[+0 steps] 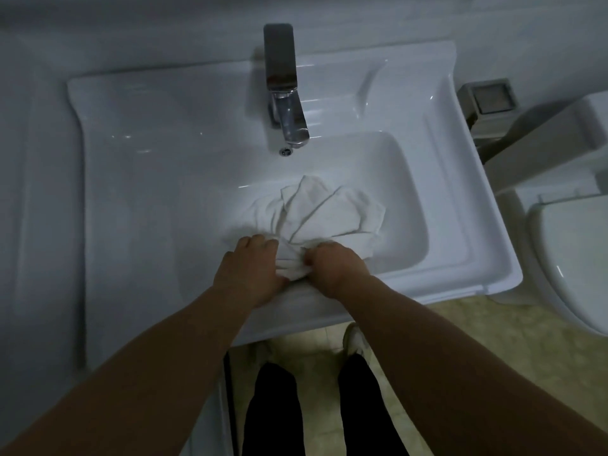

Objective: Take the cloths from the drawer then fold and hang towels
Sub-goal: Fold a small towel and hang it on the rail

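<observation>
Both hands, left [251,273] and right [335,266], grip a crumpled white towel [324,213] in the bathroom sink [138,166].

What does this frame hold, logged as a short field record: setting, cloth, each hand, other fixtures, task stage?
setting: white ceramic washbasin, seen from above
cloth: crumpled white towel lying in the basin bowl, near edge bunched up
left hand: on the towel's near left edge, fingers pressing it
right hand: grip closed on the bunched near edge
fixtures: chrome square tap behind the bowl; white toilet at the right
task stage: towel not yet folded or hung; no drawer in view
</observation>
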Action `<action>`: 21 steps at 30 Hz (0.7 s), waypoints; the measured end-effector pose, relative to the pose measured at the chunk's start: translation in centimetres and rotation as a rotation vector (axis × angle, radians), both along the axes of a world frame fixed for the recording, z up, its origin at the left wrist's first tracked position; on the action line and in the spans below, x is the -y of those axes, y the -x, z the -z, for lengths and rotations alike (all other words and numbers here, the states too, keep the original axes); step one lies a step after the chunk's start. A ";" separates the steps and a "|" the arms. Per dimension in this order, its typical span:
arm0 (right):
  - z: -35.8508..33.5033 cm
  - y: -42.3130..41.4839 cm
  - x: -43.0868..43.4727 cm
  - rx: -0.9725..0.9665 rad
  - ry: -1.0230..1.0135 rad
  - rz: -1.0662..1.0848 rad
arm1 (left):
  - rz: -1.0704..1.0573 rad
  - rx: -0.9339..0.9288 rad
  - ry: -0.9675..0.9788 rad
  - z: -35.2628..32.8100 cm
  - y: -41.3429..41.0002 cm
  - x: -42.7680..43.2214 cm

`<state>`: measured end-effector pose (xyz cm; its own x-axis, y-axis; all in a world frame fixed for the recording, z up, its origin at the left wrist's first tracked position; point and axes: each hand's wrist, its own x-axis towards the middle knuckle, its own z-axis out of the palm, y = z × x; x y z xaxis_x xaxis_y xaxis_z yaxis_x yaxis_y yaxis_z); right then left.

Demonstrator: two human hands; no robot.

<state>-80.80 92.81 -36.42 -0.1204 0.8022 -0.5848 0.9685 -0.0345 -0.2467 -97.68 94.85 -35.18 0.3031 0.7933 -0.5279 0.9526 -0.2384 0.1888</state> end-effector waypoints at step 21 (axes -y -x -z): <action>-27.9 -0.8 -11.6 -0.405 -0.157 0.138 | -0.023 0.113 -0.480 -25.4 0.7 -8.5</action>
